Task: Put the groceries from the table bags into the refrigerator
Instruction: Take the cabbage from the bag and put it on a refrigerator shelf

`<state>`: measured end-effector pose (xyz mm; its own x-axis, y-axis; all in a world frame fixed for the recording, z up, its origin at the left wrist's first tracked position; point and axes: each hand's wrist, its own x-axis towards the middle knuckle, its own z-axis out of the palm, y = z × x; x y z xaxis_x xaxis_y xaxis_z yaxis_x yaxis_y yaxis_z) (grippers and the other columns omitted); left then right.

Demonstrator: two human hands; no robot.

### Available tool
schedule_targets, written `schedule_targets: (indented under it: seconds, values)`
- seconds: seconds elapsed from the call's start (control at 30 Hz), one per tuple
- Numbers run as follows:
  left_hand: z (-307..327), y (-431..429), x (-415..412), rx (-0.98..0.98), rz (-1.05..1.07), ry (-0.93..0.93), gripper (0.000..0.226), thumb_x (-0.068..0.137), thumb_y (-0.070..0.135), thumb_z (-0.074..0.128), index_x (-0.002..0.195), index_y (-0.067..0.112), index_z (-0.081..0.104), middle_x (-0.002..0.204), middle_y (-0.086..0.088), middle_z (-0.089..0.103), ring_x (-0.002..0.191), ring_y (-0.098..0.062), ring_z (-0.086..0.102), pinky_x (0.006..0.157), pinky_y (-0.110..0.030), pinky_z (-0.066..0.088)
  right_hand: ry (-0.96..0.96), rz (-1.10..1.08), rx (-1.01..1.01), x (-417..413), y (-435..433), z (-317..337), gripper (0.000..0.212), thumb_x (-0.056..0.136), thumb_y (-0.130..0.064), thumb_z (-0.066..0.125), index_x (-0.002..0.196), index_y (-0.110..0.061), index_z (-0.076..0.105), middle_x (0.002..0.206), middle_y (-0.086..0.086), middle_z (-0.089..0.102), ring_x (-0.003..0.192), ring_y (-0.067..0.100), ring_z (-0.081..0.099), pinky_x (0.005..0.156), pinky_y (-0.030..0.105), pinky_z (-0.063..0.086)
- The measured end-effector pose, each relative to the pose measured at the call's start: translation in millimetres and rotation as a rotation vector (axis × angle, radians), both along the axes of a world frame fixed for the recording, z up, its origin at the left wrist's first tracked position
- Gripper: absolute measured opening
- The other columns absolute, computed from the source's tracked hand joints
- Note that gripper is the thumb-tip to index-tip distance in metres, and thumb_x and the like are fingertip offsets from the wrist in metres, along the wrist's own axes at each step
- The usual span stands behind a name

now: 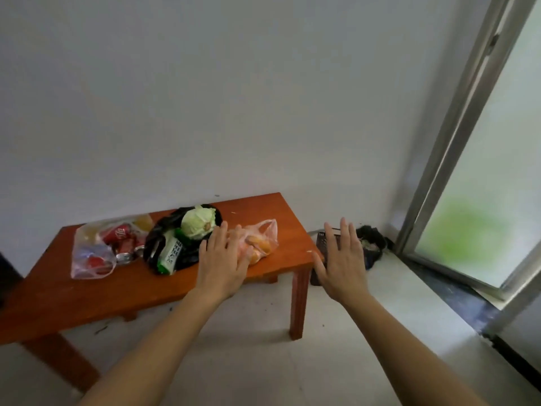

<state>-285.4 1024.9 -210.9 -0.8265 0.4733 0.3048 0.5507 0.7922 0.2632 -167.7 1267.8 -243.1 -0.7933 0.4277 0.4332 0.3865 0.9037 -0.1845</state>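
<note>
Three bags lie on a low orange-brown wooden table (pixel 58 300). A clear bag (pixel 96 250) at the left holds red soda cans. In the middle, a black bag (pixel 169 250) shows a pale green cabbage (pixel 197 224) and a green and white packet (pixel 169 256). At the right, a thin pink bag (pixel 263 241) holds oranges. My left hand (pixel 222 265) is stretched out flat with straight fingers in front of the pink bag and holds nothing. My right hand (pixel 342 259) is also flat and empty, out past the table's right end. No refrigerator is in view.
A dark plastic basket (pixel 322 244) and a black bag of rubbish (pixel 371 241) sit on the floor in the corner right of the table. A metal-framed glass door (pixel 468 186) stands at the right. The floor is pale tile. A white wall is behind the table.
</note>
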Motion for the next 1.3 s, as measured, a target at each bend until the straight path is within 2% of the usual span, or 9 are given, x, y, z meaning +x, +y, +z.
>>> schedule_targets:
  seconds: [0.13, 0.27, 0.37, 0.57, 0.7, 0.87, 1.03, 1.2, 1.3]
  values:
    - [-14, -39, -53, 0.024, 0.076, -0.075, 0.067, 0.101, 0.059, 0.023, 0.157, 0.022, 0.022, 0.165, -0.009, 0.015, 0.152, -0.027, 0.013, 0.122, -0.050, 0.017, -0.063, 0.120, -0.055, -58, -40, -7, 0.077, 0.099, -0.057, 0.037, 0.159, -0.023, 0.002, 0.167, 0.014, 0.002, 0.154, 0.032, 0.003, 0.122, 0.046, 0.013]
    - [-38, -61, -113, 0.067, 0.151, -0.182, 0.067, 0.101, 0.059, 0.026, 0.157, 0.022, 0.023, 0.165, -0.010, 0.016, 0.152, -0.027, 0.014, 0.122, -0.047, 0.020, -0.117, 0.235, -0.140, -127, -58, -18, 0.077, 0.101, -0.055, 0.038, 0.159, -0.025, -0.003, 0.168, 0.010, 0.000, 0.154, 0.028, 0.006, 0.121, 0.042, 0.018]
    - [-61, -68, -157, 0.099, 0.168, -0.285, 0.069, 0.100, 0.060, 0.028, 0.158, 0.024, 0.019, 0.166, -0.007, 0.012, 0.153, -0.025, 0.010, 0.122, -0.046, 0.018, -0.161, 0.269, -0.206, -184, -60, -36, 0.074, 0.102, -0.054, 0.037, 0.159, -0.024, 0.001, 0.167, 0.010, 0.004, 0.154, 0.028, 0.011, 0.118, 0.043, 0.029]
    - [-89, -62, -267, 0.042, 0.190, -0.428, 0.073, 0.099, 0.062, 0.028, 0.159, 0.023, 0.014, 0.166, -0.006, 0.007, 0.153, -0.024, 0.003, 0.123, -0.044, 0.014, -0.214, 0.304, -0.360, -308, -58, -66, 0.074, 0.102, -0.055, 0.032, 0.160, -0.020, 0.004, 0.168, 0.009, 0.006, 0.153, 0.028, 0.015, 0.118, 0.046, 0.030]
    - [-94, -42, -358, 0.157, 0.263, -0.594, 0.076, 0.099, 0.061, 0.031, 0.158, 0.017, 0.016, 0.166, -0.004, 0.014, 0.152, -0.022, 0.012, 0.123, -0.045, 0.015, -0.308, 0.378, -0.451, -405, -42, -81, 0.074, 0.102, -0.055, 0.034, 0.159, -0.022, 0.001, 0.167, 0.009, 0.011, 0.152, 0.028, 0.018, 0.119, 0.049, 0.030]
    - [-97, -25, -443, 0.234, 0.327, -0.670, 0.065, 0.104, 0.049, 0.035, 0.157, 0.014, 0.024, 0.162, -0.005, 0.024, 0.149, -0.023, 0.024, 0.119, -0.039, 0.023, -0.384, 0.477, -0.614, -509, -35, -85, 0.067, 0.104, -0.039, 0.045, 0.158, -0.014, 0.016, 0.158, 0.011, 0.030, 0.142, 0.029, 0.036, 0.109, 0.041, 0.038]
    - [-130, -23, -494, 0.328, 0.389, -0.827, 0.068, 0.101, 0.057, 0.036, 0.156, 0.019, 0.026, 0.160, -0.004, 0.030, 0.145, -0.025, 0.033, 0.114, -0.040, 0.030, -0.494, 0.431, -0.898, -572, -51, -122, 0.061, 0.102, -0.036, 0.049, 0.154, -0.014, 0.027, 0.150, 0.013, 0.044, 0.133, 0.029, 0.047, 0.104, 0.042, 0.044]
    - [-165, -20, -546, 0.336, 0.397, -0.907, 0.067, 0.102, 0.057, 0.034, 0.155, 0.017, 0.028, 0.157, -0.005, 0.034, 0.143, -0.024, 0.035, 0.113, -0.039, 0.032, -0.581, 0.301, -1.062, -610, -67, -155, 0.070, 0.103, -0.054, 0.038, 0.156, -0.012, 0.023, 0.152, 0.014, 0.040, 0.135, 0.031, 0.044, 0.104, 0.041, 0.042]
    - [-186, -16, -577, 0.373, 0.387, -0.967, 0.054, 0.103, 0.055, 0.029, 0.137, 0.017, 0.047, 0.127, 0.003, 0.051, 0.121, -0.020, 0.049, 0.098, -0.036, 0.039, -0.585, 0.208, -1.146, -622, -74, -169, 0.078, 0.099, -0.066, 0.032, 0.157, -0.014, 0.021, 0.153, 0.011, 0.039, 0.137, 0.031, 0.042, 0.107, 0.043, 0.040]
